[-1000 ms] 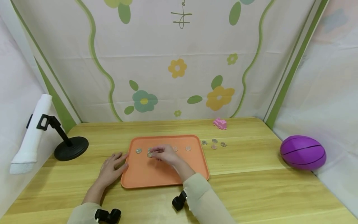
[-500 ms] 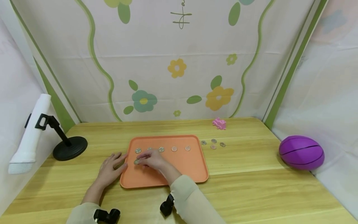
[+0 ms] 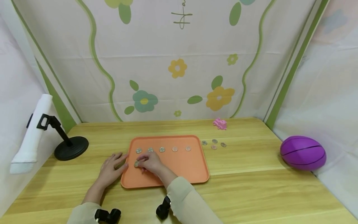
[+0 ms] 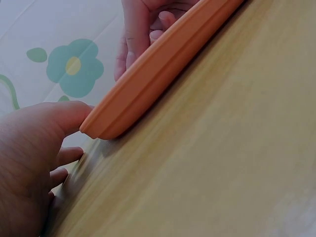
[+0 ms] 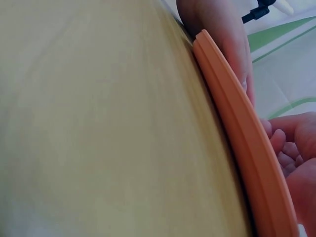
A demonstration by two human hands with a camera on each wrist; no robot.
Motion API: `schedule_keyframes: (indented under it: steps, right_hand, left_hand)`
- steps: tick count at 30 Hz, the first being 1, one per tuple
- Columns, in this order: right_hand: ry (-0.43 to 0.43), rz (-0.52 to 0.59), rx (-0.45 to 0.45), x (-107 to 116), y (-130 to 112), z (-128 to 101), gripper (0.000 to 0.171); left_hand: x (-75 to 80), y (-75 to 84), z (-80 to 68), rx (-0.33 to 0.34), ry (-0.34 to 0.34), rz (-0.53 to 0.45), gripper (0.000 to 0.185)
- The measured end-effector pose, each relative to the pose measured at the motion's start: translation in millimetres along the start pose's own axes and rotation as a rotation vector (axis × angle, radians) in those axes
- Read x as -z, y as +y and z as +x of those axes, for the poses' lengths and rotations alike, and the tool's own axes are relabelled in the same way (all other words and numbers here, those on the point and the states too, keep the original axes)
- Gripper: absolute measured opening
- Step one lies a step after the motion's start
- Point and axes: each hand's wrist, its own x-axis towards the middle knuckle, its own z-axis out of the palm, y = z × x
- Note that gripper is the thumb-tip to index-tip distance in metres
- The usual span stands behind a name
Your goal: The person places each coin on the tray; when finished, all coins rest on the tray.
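Note:
An orange tray (image 3: 179,174) lies on the wooden table. My right hand (image 3: 151,162) is over its left part and pinches a coin (image 3: 136,164) between thumb and fingertips, just in front of the leftmost coin (image 3: 139,150) of a row. Several coins make up that row along the tray's far side, ending at a coin (image 3: 188,148) on the right. My left hand (image 3: 110,170) rests at the tray's left edge with fingers spread and touches the rim; the left wrist view shows the thumb against the tray wall (image 4: 148,79). The pinched coin is hidden in both wrist views.
Several loose coins, among them a coppery coin (image 3: 213,147), lie right of the tray. Behind them stands a small pink toy (image 3: 220,123). A purple ball (image 3: 303,152) sits at the right edge; a white microphone (image 3: 32,133) on a black stand (image 3: 71,148) is at the left.
My right hand has carried the coin left and toward me, from near the second coin of the row to in front of the leftmost one. The left hand has stayed put.

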Motion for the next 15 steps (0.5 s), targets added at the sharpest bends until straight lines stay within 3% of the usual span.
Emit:
schedule_keyframes:
  steps: [15]
  right_hand:
    - [0.047,-0.106,0.011,-4.2,-4.1,-2.0,0.005]
  left_hand:
    - [-0.7,-1.4,0.6,0.001,0.004,0.004,0.045]
